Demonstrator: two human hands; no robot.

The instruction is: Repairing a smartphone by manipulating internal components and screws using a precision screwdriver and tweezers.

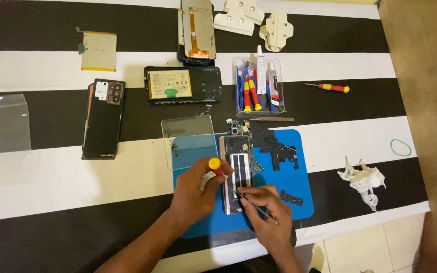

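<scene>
An opened phone (237, 167) lies on a blue mat (299, 172), its inner frame showing. My left hand (198, 189) grips a small screwdriver with a yellow cap and red handle (215, 165), held at the phone's left edge. My right hand (264, 207) pinches metal tweezers (256, 208), whose tips rest on the phone's lower part. Small black phone parts (279, 154) lie on the mat to the right of the phone.
A clear plastic sheet (188, 139) overlaps the mat's left. Behind stand a clear tool box (258, 86), a phone with its battery showing (183, 85), a black phone back (104, 119), a loose battery (98, 50), a second screwdriver (330, 87), crumpled tissue (364, 179) and a green band (400, 147).
</scene>
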